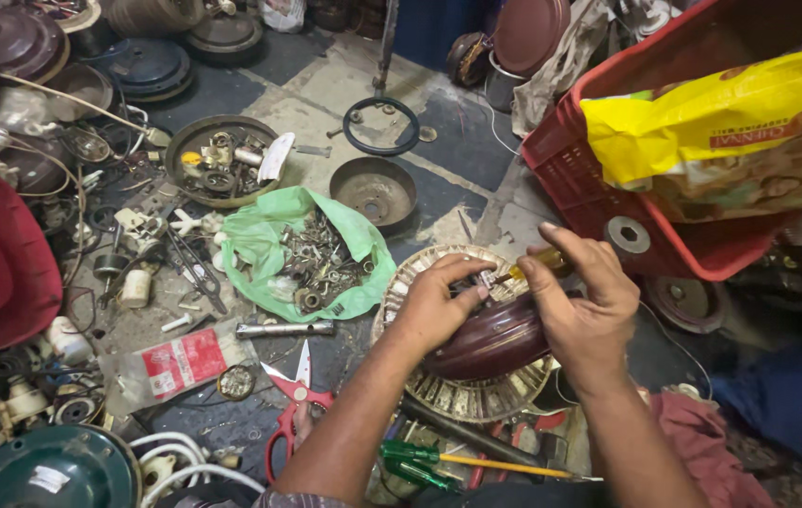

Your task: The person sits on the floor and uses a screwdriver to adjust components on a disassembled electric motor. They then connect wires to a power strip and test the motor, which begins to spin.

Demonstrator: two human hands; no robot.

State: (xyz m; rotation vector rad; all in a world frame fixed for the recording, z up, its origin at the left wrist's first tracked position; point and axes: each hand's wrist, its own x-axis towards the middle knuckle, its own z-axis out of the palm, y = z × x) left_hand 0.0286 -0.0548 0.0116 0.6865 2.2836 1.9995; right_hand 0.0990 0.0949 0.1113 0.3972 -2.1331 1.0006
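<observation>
My left hand (434, 306) rests on a dark maroon rounded fan-motor cover (495, 341) and pinches a small metal part at its top. My right hand (585, 296) grips a screwdriver with a yellow handle (540, 265), its tip meeting the spot where the left fingers pinch. The cover sits on a round metal motor core with ribbed fins (462, 393) lying on the floor.
A green plastic bag of screws and nuts (312, 254) lies to the left. Red-handled scissors (293, 395), green-handled screwdrivers (439, 461), a rusty bowl (377, 191), a tray of parts (222, 160) and a red crate (608, 160) holding a yellow bag (712, 122) surround me.
</observation>
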